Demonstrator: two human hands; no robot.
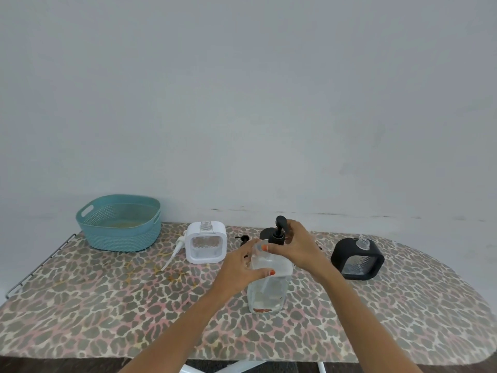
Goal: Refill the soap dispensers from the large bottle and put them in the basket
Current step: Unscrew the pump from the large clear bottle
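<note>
A large clear bottle [269,289] with a black pump head [278,232] stands at the table's middle. My left hand [242,267] grips the bottle's shoulder. Fingers of my right hand [295,244] curl round the pump's collar. A white square dispenser [206,243] stands open-necked to the left, its white pump [174,251] lying beside it. A black square dispenser [356,258] stands open-necked to the right. A small black pump [242,239] lies behind my left hand. The teal basket [121,224] sits at the far left.
The table is an ironing board with a leopard-print cover [107,305], a metal rack at its left end [35,267]. A pale wall rises close behind. Another dark object [265,232] is partly hidden behind the bottle.
</note>
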